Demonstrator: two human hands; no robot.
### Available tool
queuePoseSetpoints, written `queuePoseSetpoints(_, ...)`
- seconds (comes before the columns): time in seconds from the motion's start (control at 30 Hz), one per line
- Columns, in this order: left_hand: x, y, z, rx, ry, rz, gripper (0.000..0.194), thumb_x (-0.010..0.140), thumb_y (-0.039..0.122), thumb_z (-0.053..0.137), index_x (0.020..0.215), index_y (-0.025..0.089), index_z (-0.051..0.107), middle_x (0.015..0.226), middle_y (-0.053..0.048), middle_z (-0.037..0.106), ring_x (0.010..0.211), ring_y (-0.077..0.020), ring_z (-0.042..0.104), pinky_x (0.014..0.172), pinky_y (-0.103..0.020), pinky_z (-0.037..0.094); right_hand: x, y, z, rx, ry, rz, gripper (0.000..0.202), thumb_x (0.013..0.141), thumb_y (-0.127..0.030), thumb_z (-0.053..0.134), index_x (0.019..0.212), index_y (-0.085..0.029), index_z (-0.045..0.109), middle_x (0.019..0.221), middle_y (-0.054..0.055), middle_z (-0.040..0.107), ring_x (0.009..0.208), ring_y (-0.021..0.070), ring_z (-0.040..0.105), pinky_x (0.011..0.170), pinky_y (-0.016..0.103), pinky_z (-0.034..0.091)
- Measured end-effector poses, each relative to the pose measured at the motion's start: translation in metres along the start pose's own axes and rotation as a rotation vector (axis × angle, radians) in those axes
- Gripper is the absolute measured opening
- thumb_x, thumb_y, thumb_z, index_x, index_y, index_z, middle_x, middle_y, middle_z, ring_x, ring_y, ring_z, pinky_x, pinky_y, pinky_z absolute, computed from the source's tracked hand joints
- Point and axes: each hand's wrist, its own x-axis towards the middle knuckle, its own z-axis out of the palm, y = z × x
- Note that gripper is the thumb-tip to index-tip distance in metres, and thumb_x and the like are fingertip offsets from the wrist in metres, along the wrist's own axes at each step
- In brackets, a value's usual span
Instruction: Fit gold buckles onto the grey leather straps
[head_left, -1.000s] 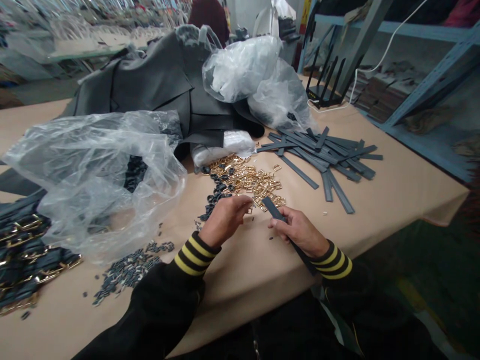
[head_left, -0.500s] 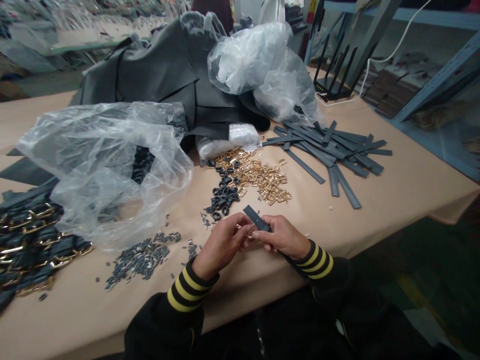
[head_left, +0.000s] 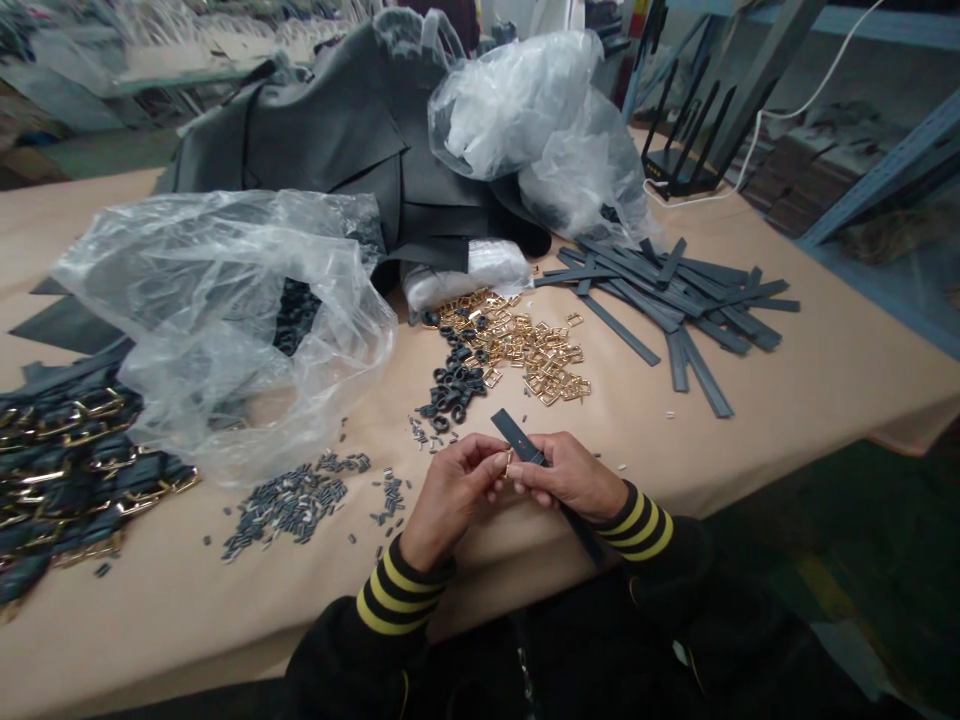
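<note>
My right hand (head_left: pixel 577 480) is closed around a dark leather strap (head_left: pixel 510 428), whose short end with a small hole points up and left. The strap's other end hangs down past my palm over the table's front edge. A dark band crosses the strap by my right fingers. My left hand (head_left: pixel 454 490) pinches a small gold buckle (head_left: pixel 508 463) beside the strap, close against my right fingertips; part of the buckle is hidden. Just beyond my hands lie a heap of gold buckles (head_left: pixel 551 360) and a cluster of black loops (head_left: pixel 456 385).
Loose dark straps (head_left: pixel 675 290) are piled at the right. Small dark and silver pieces (head_left: pixel 289 505) lie left of my hands. Clear plastic bags (head_left: pixel 247 260), dark leather sheets (head_left: pixel 322 120) and finished buckled straps (head_left: pixel 67 480) surround them. A router (head_left: pixel 679 170) stands at the back right.
The gold buckle between my left fingers shows more clearly beside the strap. My hands stay close together, and the view has shifted slightly, moving the scene a little to the right.
</note>
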Motion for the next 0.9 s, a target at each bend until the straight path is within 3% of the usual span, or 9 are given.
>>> queuePoseSetpoints(0.17, -0.003, -0.003, 0.001, -0.277, -0.080, -0.087, 0.017, 0.071, 0.027, 0.064, 0.078, 0.012, 0.059, 0.061, 0.000, 0.056, 0.047, -0.0038, 0.043, 0.042, -0.014, 0.032, -0.003, -0.003, -0.003, 0.044, -0.101, -0.019, 0.024, 0.075, -0.035, 0.058, 0.073, -0.012, 0.051, 0.060, -0.003, 0.053, 0.039, 0.0016, 0.040, 0.036, 0.014, 0.030)
queuePoseSetpoints(0.27, -0.005, -0.002, 0.003, -0.334, -0.065, -0.096, 0.018, 0.070, 0.026, 0.064, 0.079, 0.012, 0.058, 0.062, 0.001, 0.055, 0.047, -0.0033, 0.043, 0.041, -0.014, 0.032, -0.004, -0.002, -0.004, 0.017, -0.085, -0.048, 0.025, 0.076, -0.036, 0.055, 0.073, -0.012, 0.051, 0.061, -0.002, 0.053, 0.040, 0.0022, 0.042, 0.037, 0.014, 0.031)
queuePoseSetpoints(0.37, -0.006, -0.002, 0.005, -0.220, 0.013, -0.049, 0.020, 0.071, 0.026, 0.064, 0.083, 0.013, 0.057, 0.063, 0.002, 0.055, 0.050, -0.0051, 0.047, 0.045, -0.015, 0.036, -0.003, -0.001, -0.003, -0.070, -0.021, -0.048, 0.023, 0.078, -0.035, 0.053, 0.074, -0.012, 0.050, 0.061, -0.002, 0.053, 0.040, 0.0028, 0.042, 0.037, 0.015, 0.031)
queuePoseSetpoints(0.53, -0.010, -0.003, 0.011, 0.181, 0.192, 0.140, 0.014, 0.071, 0.027, 0.062, 0.077, 0.015, 0.058, 0.066, 0.000, 0.057, 0.057, -0.0097, 0.051, 0.054, -0.020, 0.042, -0.002, -0.002, 0.002, -0.330, 0.152, -0.043, 0.016, 0.079, -0.029, 0.050, 0.072, -0.014, 0.049, 0.058, -0.002, 0.052, 0.043, 0.0060, 0.044, 0.042, 0.018, 0.035)
queuePoseSetpoints(0.63, -0.011, -0.004, 0.013, 0.238, 0.175, 0.162, 0.013, 0.073, 0.028, 0.059, 0.075, 0.015, 0.059, 0.066, -0.001, 0.058, 0.056, -0.0106, 0.052, 0.054, -0.021, 0.042, -0.003, -0.004, 0.004, -0.475, 0.208, -0.090, 0.013, 0.077, -0.024, 0.051, 0.070, -0.014, 0.050, 0.060, -0.001, 0.055, 0.054, 0.0092, 0.049, 0.052, 0.020, 0.038)
queuePoseSetpoints(0.73, -0.010, -0.004, 0.010, 0.205, 0.144, 0.116, 0.014, 0.073, 0.029, 0.058, 0.072, 0.015, 0.058, 0.060, 0.002, 0.056, 0.050, -0.0087, 0.049, 0.049, -0.019, 0.041, -0.005, -0.005, 0.003, -0.510, 0.158, -0.093, 0.012, 0.077, -0.025, 0.051, 0.071, -0.014, 0.050, 0.062, -0.001, 0.054, 0.056, 0.0097, 0.048, 0.055, 0.021, 0.038)
queuePoseSetpoints(0.9, -0.011, 0.004, 0.002, 0.169, 0.124, 0.027, 0.016, 0.072, 0.029, 0.060, 0.073, 0.014, 0.057, 0.052, 0.003, 0.055, 0.045, -0.0078, 0.049, 0.046, -0.018, 0.041, -0.008, -0.005, -0.001, -0.309, 0.170, 0.084, 0.016, 0.085, -0.028, 0.035, 0.096, -0.017, 0.038, 0.063, -0.004, 0.050, 0.043, 0.0062, 0.039, 0.042, 0.018, 0.033)
